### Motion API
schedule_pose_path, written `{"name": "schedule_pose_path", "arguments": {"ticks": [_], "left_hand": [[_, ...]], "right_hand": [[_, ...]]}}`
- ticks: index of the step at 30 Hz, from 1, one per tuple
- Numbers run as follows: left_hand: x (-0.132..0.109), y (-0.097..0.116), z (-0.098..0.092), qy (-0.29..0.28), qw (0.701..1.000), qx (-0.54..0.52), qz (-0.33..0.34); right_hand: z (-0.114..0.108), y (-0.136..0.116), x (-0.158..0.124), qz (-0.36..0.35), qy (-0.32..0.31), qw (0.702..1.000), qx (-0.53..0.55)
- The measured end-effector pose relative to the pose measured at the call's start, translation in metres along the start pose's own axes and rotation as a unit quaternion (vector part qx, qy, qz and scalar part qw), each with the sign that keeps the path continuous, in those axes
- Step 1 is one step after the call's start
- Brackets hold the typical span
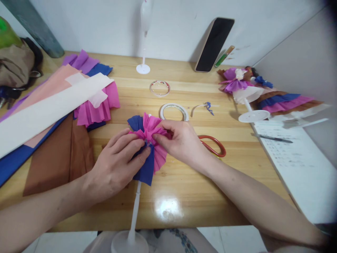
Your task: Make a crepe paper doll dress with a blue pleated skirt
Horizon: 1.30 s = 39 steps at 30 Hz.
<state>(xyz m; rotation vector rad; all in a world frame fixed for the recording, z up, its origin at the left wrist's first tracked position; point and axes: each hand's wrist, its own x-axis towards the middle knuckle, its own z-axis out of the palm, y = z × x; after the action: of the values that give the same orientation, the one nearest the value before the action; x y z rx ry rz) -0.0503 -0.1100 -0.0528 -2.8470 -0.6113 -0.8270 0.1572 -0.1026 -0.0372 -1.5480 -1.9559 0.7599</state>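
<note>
A pink and blue crepe paper piece [155, 154] is gathered at its middle around the top of a white stemmed stand [135, 207]. The stand tilts toward me, its round base over my lap. My left hand [122, 158] is closed on the gathered paper, thumb and fingers pressing near the middle. From the other side my right hand [179, 138] pinches a pink fold between thumb and forefinger. Something clear and shiny, perhaps tape, shows at the gather between my fingers. The stand's upper end is hidden under the paper and my hands.
Crepe paper sheets [52, 105] lie at left. Behind my hands are a tape roll [162, 111], a clear tape ring [151, 89], another white stand [143, 69] and a phone [216, 45]. Red-handled scissors [219, 146], paper-dressed figures [247, 93] and a pen [275, 138] on a notebook [302, 165] lie right.
</note>
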Motion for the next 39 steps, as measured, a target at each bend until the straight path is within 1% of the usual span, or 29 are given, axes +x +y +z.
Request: {"name": "schedule_pose_path", "arguments": {"ticks": [4, 9, 11, 14, 17, 22, 26, 33, 39], "left_hand": [[-0.001, 0.000, 0.000, 0.003, 1.000, -0.006, -0.003], [0.000, -0.002, -0.002, 0.005, 1.000, 0.000, -0.017], [0.000, -0.002, -0.002, 0.012, 1.000, 0.000, -0.021], [0.001, -0.001, 0.000, 0.018, 1.000, -0.003, -0.022], [0.001, 0.000, 0.001, 0.018, 1.000, -0.008, -0.016], [0.002, -0.001, 0.001, 0.020, 1.000, -0.004, -0.006], [0.001, -0.002, 0.001, 0.021, 1.000, -0.015, -0.018], [-0.003, -0.002, 0.002, 0.023, 0.998, -0.042, -0.048], [-0.005, -0.002, 0.002, -0.009, 0.996, -0.055, -0.069]], "right_hand": [[-0.002, 0.000, 0.000, -0.002, 0.000, 1.000, -0.010], [-0.007, -0.004, -0.002, -0.010, -0.055, 0.998, -0.017], [-0.007, -0.005, -0.002, -0.019, -0.066, 0.997, -0.028], [-0.002, -0.004, -0.001, -0.025, -0.055, 0.998, -0.037], [0.003, -0.003, 0.000, -0.010, -0.044, 0.998, -0.040], [0.000, -0.005, 0.001, -0.001, -0.064, 0.997, -0.047], [-0.002, -0.005, 0.001, -0.004, -0.077, 0.995, -0.056], [0.008, -0.003, 0.000, 0.000, -0.069, 0.997, -0.028], [0.012, 0.000, 0.000, 0.013, -0.054, 0.998, -0.027]]}}
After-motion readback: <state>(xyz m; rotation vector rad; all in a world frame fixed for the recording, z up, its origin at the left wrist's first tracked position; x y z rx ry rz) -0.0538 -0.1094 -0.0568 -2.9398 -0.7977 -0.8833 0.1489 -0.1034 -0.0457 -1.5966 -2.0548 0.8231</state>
